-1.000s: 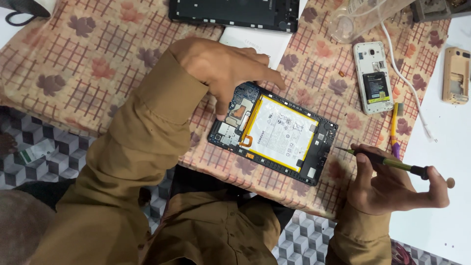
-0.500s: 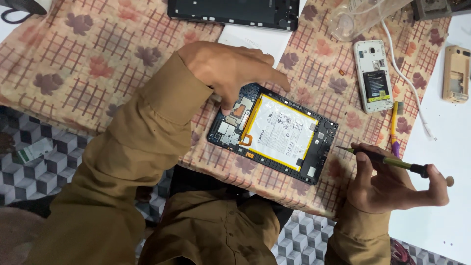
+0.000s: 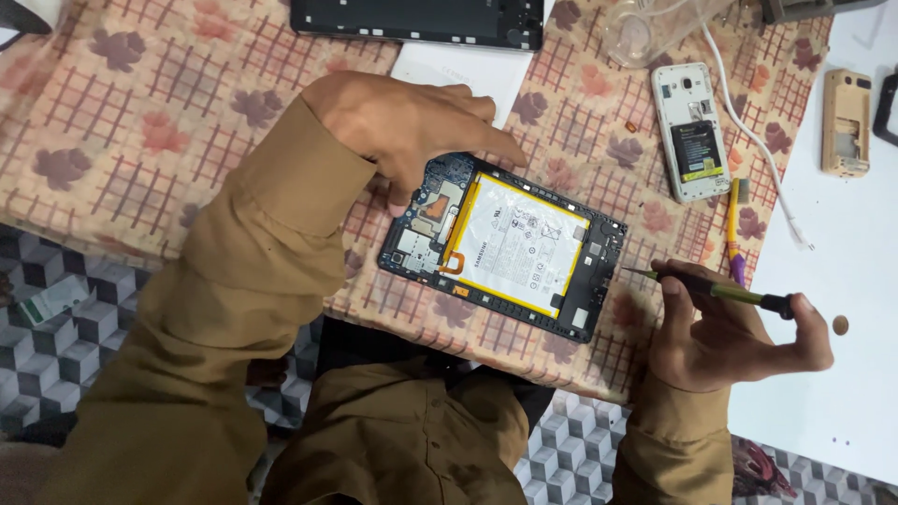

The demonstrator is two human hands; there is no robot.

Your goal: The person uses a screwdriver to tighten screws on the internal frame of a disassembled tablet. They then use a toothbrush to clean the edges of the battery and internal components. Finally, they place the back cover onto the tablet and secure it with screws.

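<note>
Surface: a leaf-patterned cloth [image 3: 140, 122] is covering the table.
Left hand [image 3: 402, 126]: fingers are curling loosely, pressing the opened tablet [image 3: 510, 243].
Right hand [image 3: 725, 341]: fingers are pinching a screwdriver [image 3: 716, 292].

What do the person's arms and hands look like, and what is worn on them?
Both arms wear long, loose olive-brown sleeves with plain cuffs that end at the wrists. The left hand and right hand are bare, with no gloves, rings or watch visible.
</note>
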